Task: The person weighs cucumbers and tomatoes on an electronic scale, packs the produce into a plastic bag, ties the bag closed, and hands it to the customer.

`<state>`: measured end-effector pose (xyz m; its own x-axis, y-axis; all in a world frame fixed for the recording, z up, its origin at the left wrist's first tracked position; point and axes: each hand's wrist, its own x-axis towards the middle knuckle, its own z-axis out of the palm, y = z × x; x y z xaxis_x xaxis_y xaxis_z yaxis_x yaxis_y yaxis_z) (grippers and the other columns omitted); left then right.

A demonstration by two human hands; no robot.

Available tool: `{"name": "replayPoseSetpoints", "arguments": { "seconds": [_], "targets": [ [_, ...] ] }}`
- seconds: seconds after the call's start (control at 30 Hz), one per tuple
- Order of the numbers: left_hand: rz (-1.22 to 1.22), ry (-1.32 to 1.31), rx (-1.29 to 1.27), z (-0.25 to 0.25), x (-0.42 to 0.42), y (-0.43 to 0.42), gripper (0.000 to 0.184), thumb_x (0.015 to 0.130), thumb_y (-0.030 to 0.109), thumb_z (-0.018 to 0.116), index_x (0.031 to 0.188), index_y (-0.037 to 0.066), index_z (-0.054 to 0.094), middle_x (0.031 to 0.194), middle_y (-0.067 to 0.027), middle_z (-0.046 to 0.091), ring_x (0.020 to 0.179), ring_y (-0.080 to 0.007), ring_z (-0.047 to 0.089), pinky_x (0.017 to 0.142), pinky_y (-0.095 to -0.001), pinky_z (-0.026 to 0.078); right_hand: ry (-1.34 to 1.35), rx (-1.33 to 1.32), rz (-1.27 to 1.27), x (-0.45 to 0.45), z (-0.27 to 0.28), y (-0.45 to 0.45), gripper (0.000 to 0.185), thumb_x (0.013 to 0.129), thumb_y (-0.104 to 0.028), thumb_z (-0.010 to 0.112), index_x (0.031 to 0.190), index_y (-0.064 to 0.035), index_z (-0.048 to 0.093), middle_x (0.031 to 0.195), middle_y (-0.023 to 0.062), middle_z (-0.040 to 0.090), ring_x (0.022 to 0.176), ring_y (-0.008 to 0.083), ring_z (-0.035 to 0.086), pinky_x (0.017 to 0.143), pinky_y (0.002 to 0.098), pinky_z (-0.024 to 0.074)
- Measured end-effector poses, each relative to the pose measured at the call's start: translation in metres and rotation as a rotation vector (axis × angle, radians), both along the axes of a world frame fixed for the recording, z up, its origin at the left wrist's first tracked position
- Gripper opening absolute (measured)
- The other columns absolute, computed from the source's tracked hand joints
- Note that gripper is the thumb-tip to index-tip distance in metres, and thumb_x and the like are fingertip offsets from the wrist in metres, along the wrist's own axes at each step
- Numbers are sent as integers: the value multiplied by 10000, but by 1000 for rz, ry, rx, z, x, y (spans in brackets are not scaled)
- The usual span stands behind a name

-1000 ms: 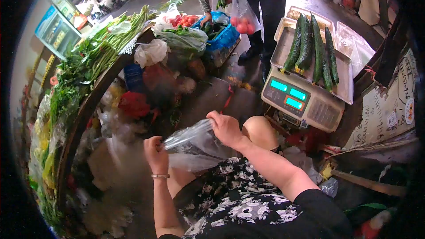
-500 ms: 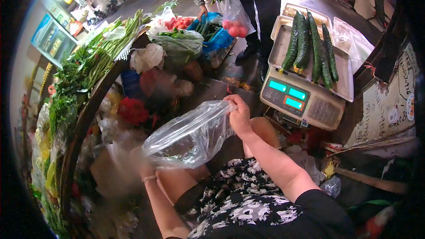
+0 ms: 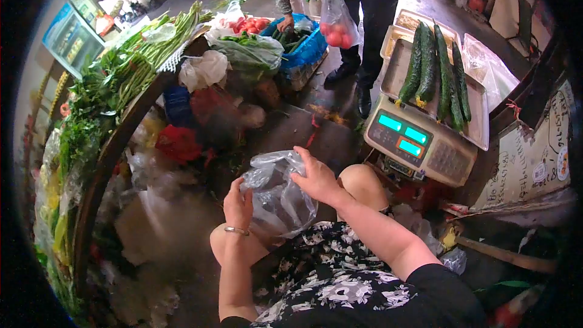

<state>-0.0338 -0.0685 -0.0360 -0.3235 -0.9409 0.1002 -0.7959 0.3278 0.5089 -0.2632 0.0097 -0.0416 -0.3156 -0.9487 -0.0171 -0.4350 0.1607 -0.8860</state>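
Note:
A clear plastic bag point(image 3: 280, 201) hangs over my lap between my two hands, its mouth toward the far side. My left hand point(image 3: 237, 205) grips the bag's left edge, fingers upright and a bracelet at the wrist. On the opposite edge, my right hand point(image 3: 317, 177) holds the plastic between thumb and fingers. Nothing can be made out inside the bag. Several long cucumbers point(image 3: 427, 68) lie on the metal tray of a digital scale point(image 3: 419, 143), to the right of my right hand. Neither hand touches them.
Leafy greens point(image 3: 103, 100) line the curved stall edge at left. Beyond my hands, a blue-lined crate point(image 3: 314, 47) holds cucumbers, with a person's hand point(image 3: 285, 23) reaching in. Another person holds a bag of tomatoes point(image 3: 337, 34). A cardboard panel with writing point(image 3: 528, 152) stands at right.
My hands have come closer together, and the bag, stretched wide before, is now bunched between them. My left hand moved right and up. The bag of tomatoes shifted slightly right in view.

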Motion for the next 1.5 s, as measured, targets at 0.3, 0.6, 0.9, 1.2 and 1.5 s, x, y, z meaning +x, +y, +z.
{"name": "replayPoseSetpoints", "arguments": {
  "seconds": [0.3,0.6,0.9,1.2,1.5],
  "targets": [
    [5,317,47,-22,-12,-7,260,761,153,741,935,44,582,674,-114,592,608,-215,588,596,-329,471,41,119,177,7,4,-2,600,835,-260,631,1352,-82,385,1227,224,567,1131,389,543,935,445,442],
    [5,759,525,-21,-17,-5,143,871,97,671,771,33,591,664,75,516,605,-16,424,518,-207,321,125,40,229,13,-9,-3,564,844,-298,612,1326,-99,397,1063,208,614,998,394,598,834,497,471],
    [-79,830,660,-12,-10,-7,139,890,159,648,932,27,640,740,6,615,621,-80,521,559,-245,411,134,58,239,14,-9,-2,556,837,-293,618,1320,-104,417,1064,204,616,993,399,599,837,499,474],
    [-11,1135,877,10,-15,-2,113,907,88,581,994,33,628,827,-66,666,587,-114,547,523,-236,424,128,49,263,15,-6,1,537,834,-296,622,1299,-97,441,1080,217,620,1008,397,600,832,501,474],
    [14,1093,924,3,-14,-4,127,921,153,606,966,38,637,589,40,481,447,-44,371,408,-202,253,143,74,290,14,-6,1,536,837,-288,618,1304,-95,437,1087,215,616,1019,406,591,848,502,470]
  ]
}}
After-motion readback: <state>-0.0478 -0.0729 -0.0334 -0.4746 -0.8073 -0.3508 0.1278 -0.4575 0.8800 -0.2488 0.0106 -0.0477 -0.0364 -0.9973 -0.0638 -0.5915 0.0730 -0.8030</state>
